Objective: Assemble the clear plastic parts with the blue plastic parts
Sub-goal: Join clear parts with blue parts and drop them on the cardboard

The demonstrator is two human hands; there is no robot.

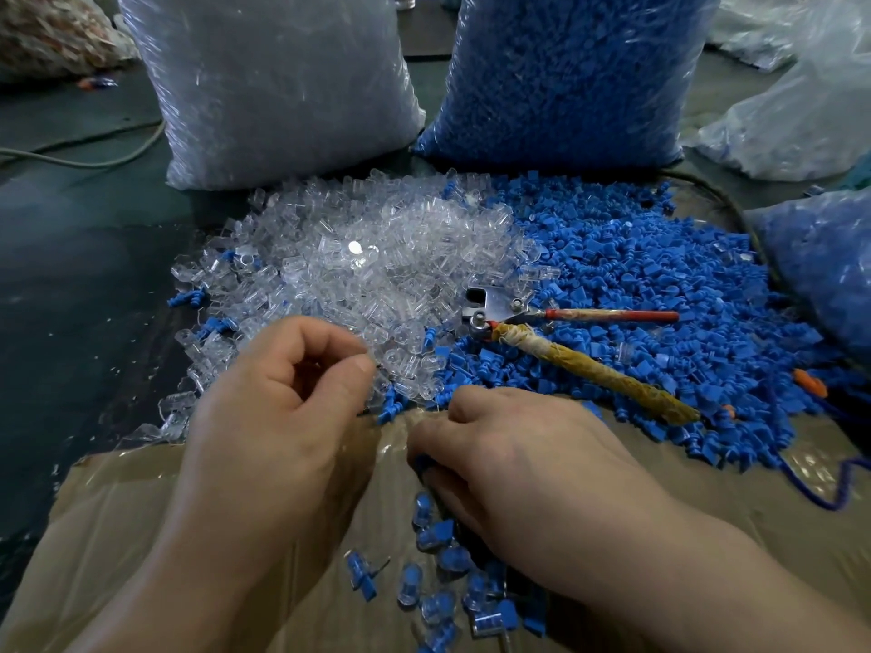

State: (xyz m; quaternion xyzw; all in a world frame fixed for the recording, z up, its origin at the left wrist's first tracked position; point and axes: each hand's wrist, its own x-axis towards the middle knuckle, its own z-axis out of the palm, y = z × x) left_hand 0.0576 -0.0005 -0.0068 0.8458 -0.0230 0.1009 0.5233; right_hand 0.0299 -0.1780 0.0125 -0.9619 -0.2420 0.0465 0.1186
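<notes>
The left hand reaches the near edge of the heap of clear plastic parts, its grip narrow, thumb and forefinger tips drawn together against the clear pieces; whether one sits between them I cannot tell; the right hand lies knuckles up over the brown taped cardboard sheet, its grip curled round a small blue plastic piece that shows under the fingertips; the heap of blue plastic parts spreads right of the clear one, touching it; on their border lies a metal hand tool with one red and one yellow-wrapped handle; joined clear-and-blue pieces lie scattered on the cardboard beneath the right hand; behind stand a tall bag of clear parts and a tall bag of blue parts.
</notes>
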